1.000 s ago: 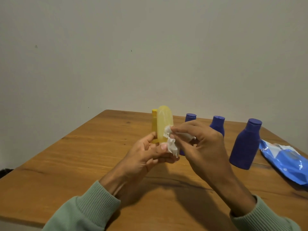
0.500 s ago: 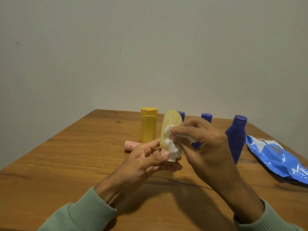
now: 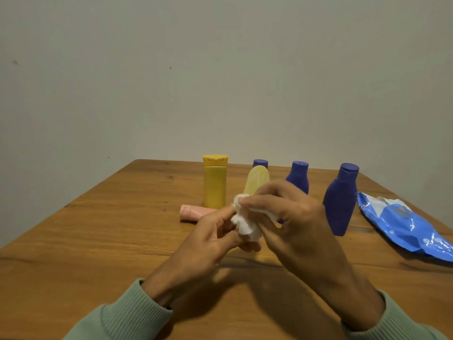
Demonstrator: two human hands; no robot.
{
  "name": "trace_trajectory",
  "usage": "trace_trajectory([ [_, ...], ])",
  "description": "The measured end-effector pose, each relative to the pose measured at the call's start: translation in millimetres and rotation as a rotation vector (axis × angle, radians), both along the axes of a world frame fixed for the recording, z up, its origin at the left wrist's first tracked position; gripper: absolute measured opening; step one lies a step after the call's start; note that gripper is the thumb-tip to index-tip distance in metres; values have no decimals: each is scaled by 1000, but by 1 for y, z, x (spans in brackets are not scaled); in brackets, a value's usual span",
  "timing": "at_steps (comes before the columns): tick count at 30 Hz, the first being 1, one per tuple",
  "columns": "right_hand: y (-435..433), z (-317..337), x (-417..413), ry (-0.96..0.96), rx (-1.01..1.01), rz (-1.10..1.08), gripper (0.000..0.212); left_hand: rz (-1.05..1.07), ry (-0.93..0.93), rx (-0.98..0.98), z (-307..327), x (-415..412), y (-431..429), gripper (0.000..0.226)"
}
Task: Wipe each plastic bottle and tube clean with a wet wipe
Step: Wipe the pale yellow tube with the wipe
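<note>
Pinching a crumpled wipe (image 3: 245, 222) in the curled right hand (image 3: 294, 224), pressed to a pale bottle (image 3: 257, 180) gripped low and upright by the curled left hand (image 3: 208, 239), above the table (image 3: 98, 241). Just beyond, left to right: yellow bottle (image 3: 215, 185), pink tube (image 3: 193, 212) lying flat, three blue bottles (image 3: 340, 202). At far right, a blue pack (image 3: 402, 227).

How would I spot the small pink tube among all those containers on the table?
Start at the wooden table and find the tall yellow bottle standing toward its far end. The pink tube lies at that bottle's foot. It is the only pink container and the only one lying on its side; the blue bottles stand upright.
</note>
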State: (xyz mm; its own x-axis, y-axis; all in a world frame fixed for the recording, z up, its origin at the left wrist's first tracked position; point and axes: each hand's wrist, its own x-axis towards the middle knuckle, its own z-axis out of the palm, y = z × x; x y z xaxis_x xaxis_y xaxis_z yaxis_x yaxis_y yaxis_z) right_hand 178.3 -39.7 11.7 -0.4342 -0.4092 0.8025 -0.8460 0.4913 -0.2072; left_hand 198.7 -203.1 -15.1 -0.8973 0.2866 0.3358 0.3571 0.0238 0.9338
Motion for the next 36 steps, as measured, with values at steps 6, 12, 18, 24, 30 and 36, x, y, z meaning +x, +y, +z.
trace_trajectory([
  [6, 11, 11, -8, 74, -200, -125, 25, -59, -20, -25, -1, 1, 1, 34],
  [12, 8, 8, -5, -19, -83, 21, 25, -94, -82, 76, 0, -1, -5, 34],
  [18, 19, 17, -12, 57, -233, -116, 22, -208, -140, 99, 1, 1, -4, 32],
  [24, 13, 18, -2, -61, -87, 49, 21, -270, -198, 281, 2, -1, -3, 35],
  [30, 15, 21, 2, -2, -13, 0, 26, -236, -192, 213, 2, 0, -3, 27],
  [36, 16, 22, 0, 54, -141, -138, 23, -221, -183, 139, 1, 1, -2, 30],
])
